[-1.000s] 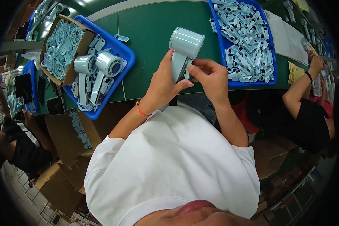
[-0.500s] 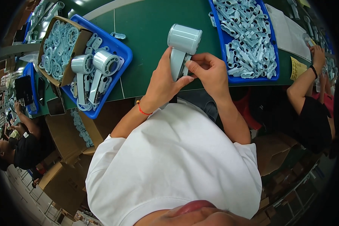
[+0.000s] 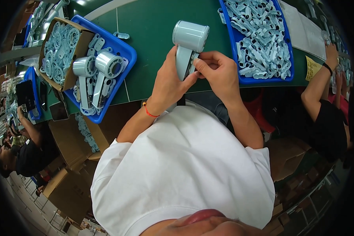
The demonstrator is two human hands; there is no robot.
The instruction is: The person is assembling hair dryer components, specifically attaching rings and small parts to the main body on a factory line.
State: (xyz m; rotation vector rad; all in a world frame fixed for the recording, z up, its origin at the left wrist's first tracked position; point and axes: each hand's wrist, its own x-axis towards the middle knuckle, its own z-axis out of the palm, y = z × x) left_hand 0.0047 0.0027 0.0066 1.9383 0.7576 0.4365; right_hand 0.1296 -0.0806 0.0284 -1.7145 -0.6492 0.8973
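A pale blue handheld fan housing (image 3: 190,36), with a round drum-shaped head and a straight handle, is held upright over the near edge of the green table. My left hand (image 3: 170,78) wraps round the handle from the left, its thumb reaching across the lower end. From the right, my right hand (image 3: 218,72) pinches at the handle's open right side, where dark slots and a narrow strip show. Its thumb and forefinger are pressed together there; whether a small part sits between them is hidden.
At right stands a blue tray (image 3: 240,81) heaped with small pale blue parts. A left blue tray (image 3: 130,59) holds two similar fan housings (image 3: 108,65) and a cardboard box (image 3: 75,59) of ring-shaped parts. One loose oval part (image 3: 121,35) lies on the table (image 3: 153,23). Co-workers sit at both sides.
Both hands and the fan housing have shifted slightly up and left in the picture. My right fingertips remain at the handle's side, and my left grip is unchanged.
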